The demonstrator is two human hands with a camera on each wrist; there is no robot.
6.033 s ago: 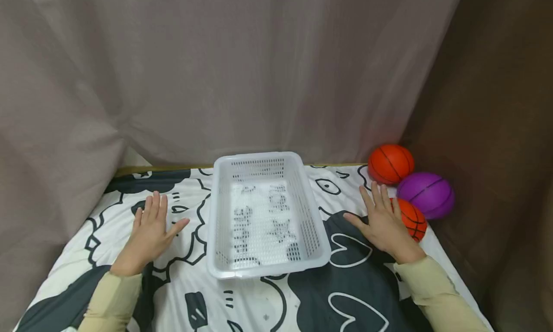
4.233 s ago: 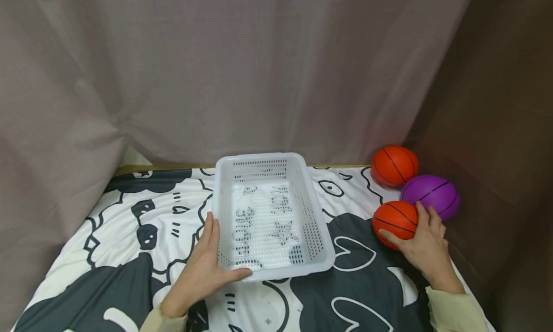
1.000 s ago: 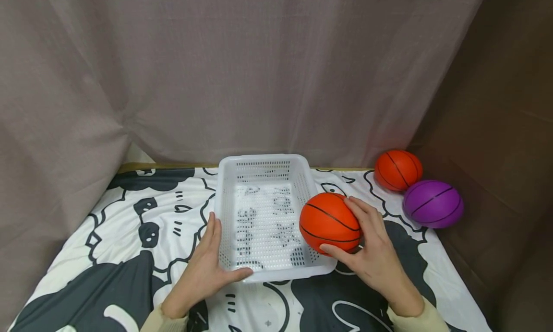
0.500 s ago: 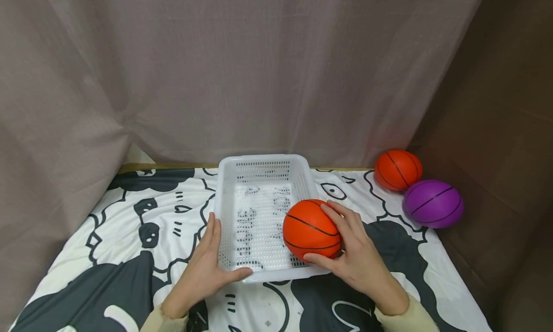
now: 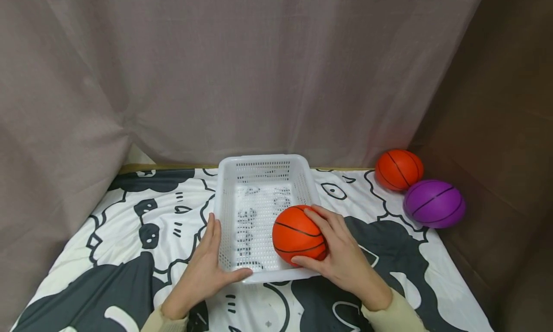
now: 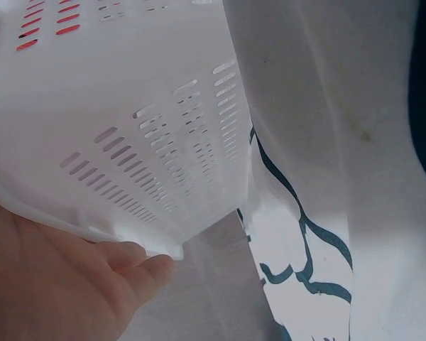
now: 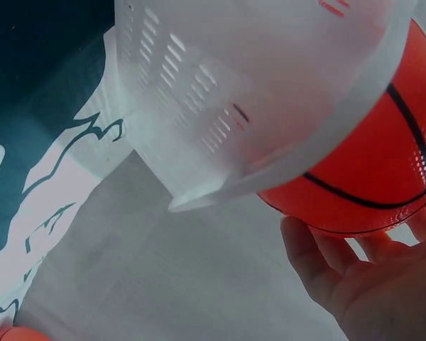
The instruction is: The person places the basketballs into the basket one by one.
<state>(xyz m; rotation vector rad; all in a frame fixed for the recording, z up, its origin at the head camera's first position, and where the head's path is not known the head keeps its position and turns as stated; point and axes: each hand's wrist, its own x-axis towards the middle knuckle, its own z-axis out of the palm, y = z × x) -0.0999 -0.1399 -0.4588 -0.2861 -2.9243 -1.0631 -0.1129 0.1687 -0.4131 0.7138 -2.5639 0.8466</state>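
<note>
- Over the near right part of the white basket (image 5: 276, 275), the orange ball (image 5: 298, 233) is placed inside the outline of the rim; whether it already touches the basket floor, I cannot tell.
- The right hand (image 5: 341, 255) holds this ball from its right side, with the thumb on the near side and the fingers bent around it; the grip is only as wide as the ball needs.
- The left hand (image 5: 203, 269) is at the near left corner of the basket, widely opened, with the thumb along the near rim and straight fingers along the left side; it touches the basket, but does not close around it.
- As I judge, the bringing of this one ball to the basket is almost done; the letting go is not yet done.
- No other ball is visible in the basket, and its far and left parts show bare perforated floor.
- To the right, well apart from the basket, the second orange ball (image 5: 398, 170) and the purple ball (image 5: 434, 204) lie just beside each other, the purple one nearer; neither hand touches them, so any work with these two seems not begun.
- Under the basket, the patterned cloth (image 5: 255, 308) is spread.
</note>
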